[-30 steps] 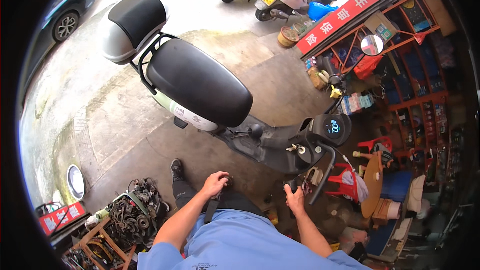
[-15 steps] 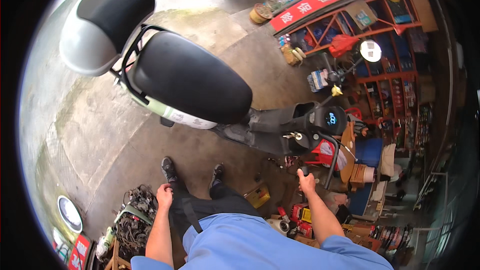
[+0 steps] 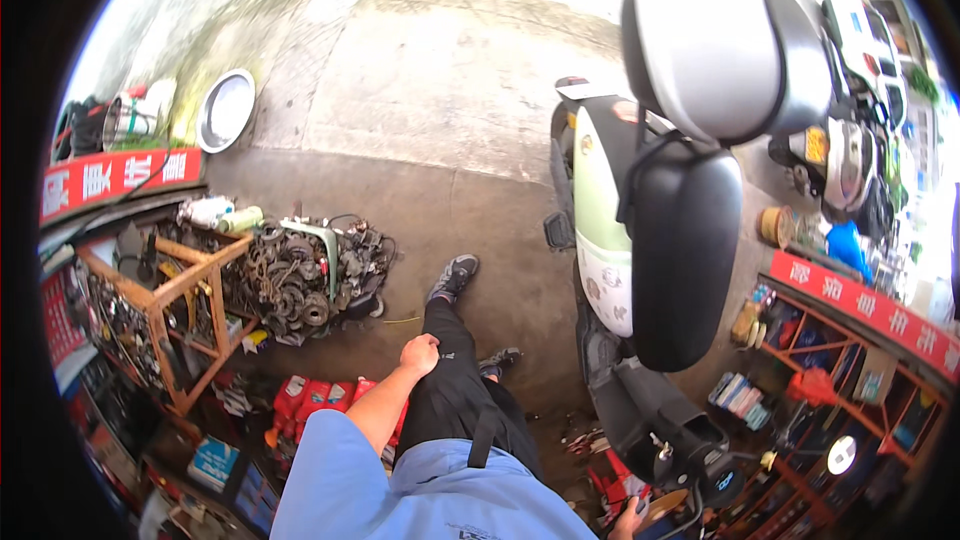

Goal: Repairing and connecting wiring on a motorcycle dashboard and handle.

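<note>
Has the left hand [image 3: 420, 353] curled nearly closed just over the thigh of the dark trousers [image 3: 445, 395], with no way to tell of anything held inside. Has the right hand [image 3: 628, 520] low at the bottom edge, mostly cut off, near the handlebar [image 3: 695, 514] of the pale green and black scooter [image 3: 600, 240]; impossible to tell its opening or any grip from so small a part. To the right of the legs, on the concrete floor [image 3: 430, 200], finds that scooter parked, with the long black seat [image 3: 685, 270] leading away to a silver top box [image 3: 705, 50] at the far end. Toward the handlebar, shows keys [image 3: 663, 448] and a lit display [image 3: 724, 481]. On the left, includes a heap of dark metal parts [image 3: 300, 290] next to a rust-brown frame [image 3: 190, 285], with a round metal basin [image 3: 226, 112] farther off and red containers [image 3: 312, 398] nearer the body. Beyond the scooter, takes in cluttered shelves [image 3: 835, 390] bordered by a red banner [image 3: 868, 312].
</note>
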Demonstrator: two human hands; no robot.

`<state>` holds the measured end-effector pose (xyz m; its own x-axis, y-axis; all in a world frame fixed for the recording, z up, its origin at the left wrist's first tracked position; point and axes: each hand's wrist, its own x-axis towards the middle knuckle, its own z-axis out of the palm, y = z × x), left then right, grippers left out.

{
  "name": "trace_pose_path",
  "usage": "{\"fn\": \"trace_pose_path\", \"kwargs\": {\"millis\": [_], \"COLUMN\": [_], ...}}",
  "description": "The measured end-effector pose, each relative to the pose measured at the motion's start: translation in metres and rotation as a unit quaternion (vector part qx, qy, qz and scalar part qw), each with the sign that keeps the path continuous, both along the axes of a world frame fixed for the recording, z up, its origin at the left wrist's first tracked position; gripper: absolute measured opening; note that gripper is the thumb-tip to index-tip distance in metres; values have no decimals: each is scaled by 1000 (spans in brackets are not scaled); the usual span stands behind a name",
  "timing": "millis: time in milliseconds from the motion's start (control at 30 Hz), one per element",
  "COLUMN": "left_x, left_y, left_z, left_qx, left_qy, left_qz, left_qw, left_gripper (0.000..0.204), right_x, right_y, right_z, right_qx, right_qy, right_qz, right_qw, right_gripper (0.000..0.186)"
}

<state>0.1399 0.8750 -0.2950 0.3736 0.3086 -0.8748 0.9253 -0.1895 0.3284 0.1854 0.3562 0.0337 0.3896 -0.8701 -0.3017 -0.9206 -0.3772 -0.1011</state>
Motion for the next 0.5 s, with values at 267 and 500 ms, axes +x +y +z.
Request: {"fn": "trace_pose_path", "kwargs": {"millis": [267, 500], "left_x": [-4, -3], "left_y": [-21, -19], "left_z": [-17, -23], "left_qx": [-3, 4], "left_qy": [-27, -37], "left_qz": [71, 69], "left_qw": [997, 997], "left_gripper": [22, 21], "right_x": [17, 22], "right_y": [9, 24], "right_z": [18, 23], "right_qx": [73, 47], "right_qy": [-58, -51], "right_qz": [23, -11], "right_qw": [995, 998], "right_gripper": [83, 99]}}
